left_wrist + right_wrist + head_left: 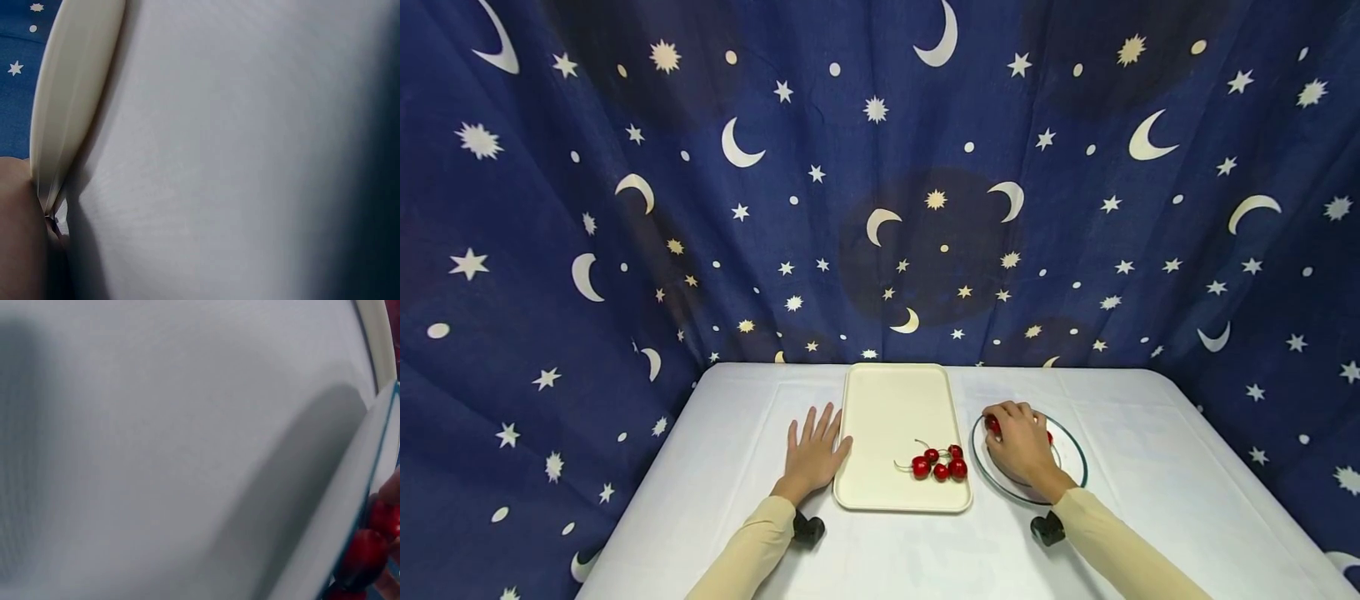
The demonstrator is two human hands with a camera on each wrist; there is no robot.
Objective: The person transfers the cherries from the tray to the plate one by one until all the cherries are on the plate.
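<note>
My left hand [812, 456] lies flat with fingers spread on the white tablecloth, thumb at the left edge of the cream tray [891, 408]. Several red cherries [942, 472], some with stems, lie in the tray's lower right. My right hand [1022, 442] reaches over the glass plate [1078, 458] with its blue-green rim, fingers curled around a red cherry [993, 426]. In the right wrist view, fingertips press against a cherry [384, 519], with another cherry [361, 557] beside it at the plate's rim. The hand hides most of what lies in the plate.
The tray and plate stand side by side on the white-covered table [760, 400]. A dark blue curtain [820, 208] with moons and stars hangs behind and at both sides. A black wrist camera [807, 529] sits under the left wrist, another [1047, 529] under the right.
</note>
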